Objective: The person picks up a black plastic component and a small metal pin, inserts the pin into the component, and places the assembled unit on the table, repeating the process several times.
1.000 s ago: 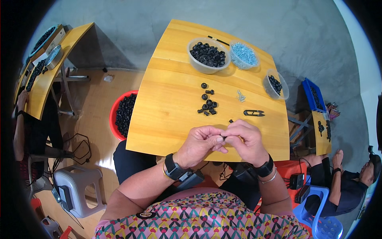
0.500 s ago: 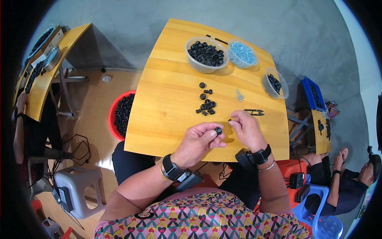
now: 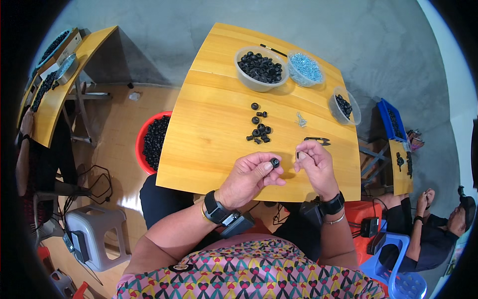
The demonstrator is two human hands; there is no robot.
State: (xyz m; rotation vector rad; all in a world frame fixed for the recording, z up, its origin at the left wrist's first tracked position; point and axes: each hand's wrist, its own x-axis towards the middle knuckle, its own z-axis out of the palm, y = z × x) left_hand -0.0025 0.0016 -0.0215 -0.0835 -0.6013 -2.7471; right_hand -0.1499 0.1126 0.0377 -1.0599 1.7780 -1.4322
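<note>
Over the near edge of the table my left hand [image 3: 249,175] is closed, pinching a small black ring-shaped part [image 3: 275,162] between thumb and fingertips. To its right, my right hand [image 3: 318,168] is closed too, with a tiny dark piece [image 3: 298,155] at its fingertips, too small to name. The two hands are apart. Just beyond the right hand lies a pair of black thread snips [image 3: 317,141]. Several loose black parts [image 3: 260,130] are scattered beyond the left hand, with a small heap of silvery screw-like pieces [image 3: 301,120] to their right.
A large clear bowl [image 3: 261,87] of black parts, a bowl [image 3: 304,84] of bluish metal pieces and a smaller tub [image 3: 342,118] stand along the table's far and right sides. A red basin [image 3: 140,144] sits left of the table. Co-workers sit at both sides.
My right hand has moved right, away from the left hand, still pinching the tiny dark piece. My left hand keeps its hold on the black part almost in place.
</note>
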